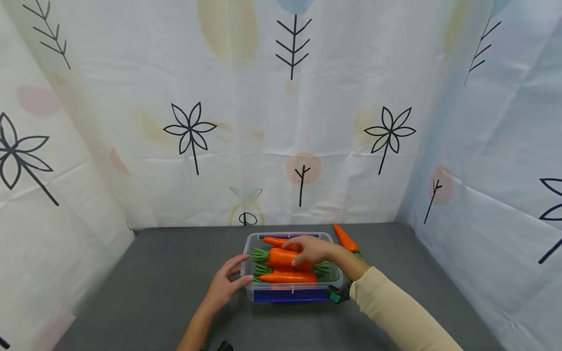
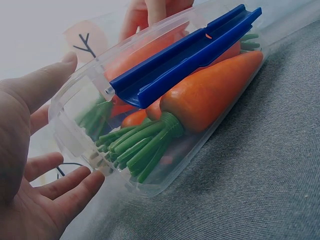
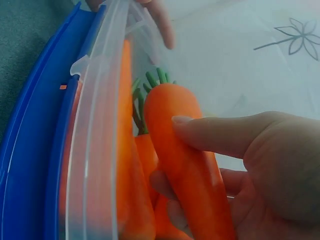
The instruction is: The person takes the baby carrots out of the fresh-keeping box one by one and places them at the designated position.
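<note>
My right hand (image 1: 313, 248) grips an orange carrot (image 1: 278, 257) with green stem stubs, held over a clear plastic box (image 1: 246, 265). In the right wrist view the thumb lies along one side of that carrot (image 3: 180, 145), with fingers curled beneath it. More carrots lie in the box, including one along its near side (image 1: 285, 278). At the box's left end is my left hand (image 1: 219, 291), thumb by the rim and fingers spread. From the left wrist view, its fingers (image 2: 75, 190) are loosely extended beside the clear wall.
Another carrot (image 1: 345, 239) lies on the grey table (image 1: 184, 273), behind and right of the box. A blue latch (image 2: 185, 57) hangs along the box's near side. Patterned white cloth (image 1: 272, 122) encloses the back and sides.
</note>
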`<state>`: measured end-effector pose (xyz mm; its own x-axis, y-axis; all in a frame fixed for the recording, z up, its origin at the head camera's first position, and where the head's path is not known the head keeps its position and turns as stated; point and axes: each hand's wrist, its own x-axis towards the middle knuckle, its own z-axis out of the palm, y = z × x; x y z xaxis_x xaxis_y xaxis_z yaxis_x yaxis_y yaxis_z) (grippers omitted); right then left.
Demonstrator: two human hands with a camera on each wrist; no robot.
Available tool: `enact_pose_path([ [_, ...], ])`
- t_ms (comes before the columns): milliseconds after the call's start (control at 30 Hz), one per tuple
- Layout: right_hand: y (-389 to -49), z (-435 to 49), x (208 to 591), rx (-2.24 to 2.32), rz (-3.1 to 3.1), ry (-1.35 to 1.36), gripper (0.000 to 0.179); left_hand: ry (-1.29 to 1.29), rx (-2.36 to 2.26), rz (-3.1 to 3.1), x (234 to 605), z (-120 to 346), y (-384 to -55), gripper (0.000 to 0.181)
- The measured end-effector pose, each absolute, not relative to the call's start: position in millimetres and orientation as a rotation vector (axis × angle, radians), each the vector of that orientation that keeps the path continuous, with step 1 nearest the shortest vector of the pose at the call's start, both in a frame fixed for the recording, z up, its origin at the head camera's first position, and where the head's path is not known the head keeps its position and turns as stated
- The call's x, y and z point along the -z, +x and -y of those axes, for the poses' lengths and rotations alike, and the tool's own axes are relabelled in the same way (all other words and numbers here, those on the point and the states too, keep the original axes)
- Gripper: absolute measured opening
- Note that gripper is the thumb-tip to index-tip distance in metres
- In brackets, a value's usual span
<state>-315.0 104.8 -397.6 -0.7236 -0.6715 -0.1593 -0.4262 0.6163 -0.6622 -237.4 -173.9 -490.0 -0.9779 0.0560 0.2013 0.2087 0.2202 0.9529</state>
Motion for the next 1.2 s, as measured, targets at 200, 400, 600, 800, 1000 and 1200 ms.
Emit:
enact_pose_path([
  [200, -314, -118, 389, 0.9, -2.483, -0.854, 0.049, -0.281, 1.895, 2.339, 490, 175, -236, 0.053],
  [400, -315, -135, 382, 1.018, -2.482, -0.868, 0.049, -0.275, 1.894, 2.329, 491, 175, -237, 0.053],
  [600, -313, -150, 375, 1.111, -2.536, -0.798, 0.048, -0.285, 1.883, 2.334, 491, 175, -236, 0.053],
  [800, -316, -169, 378, 1.236, -2.626, -0.739, 0.049, -0.307, 1.887, 2.319, 490, 174, -236, 0.053],
  [1000, -316, -187, 386, 1.385, -2.685, -0.66, 0.049, -0.305, 1.889, 2.315, 491, 173, -237, 0.053],
  [1200, -315, -205, 399, 1.438, -2.86, -0.564, 0.049, -0.284, 1.879, 2.34, 491, 174, -237, 0.053],
])
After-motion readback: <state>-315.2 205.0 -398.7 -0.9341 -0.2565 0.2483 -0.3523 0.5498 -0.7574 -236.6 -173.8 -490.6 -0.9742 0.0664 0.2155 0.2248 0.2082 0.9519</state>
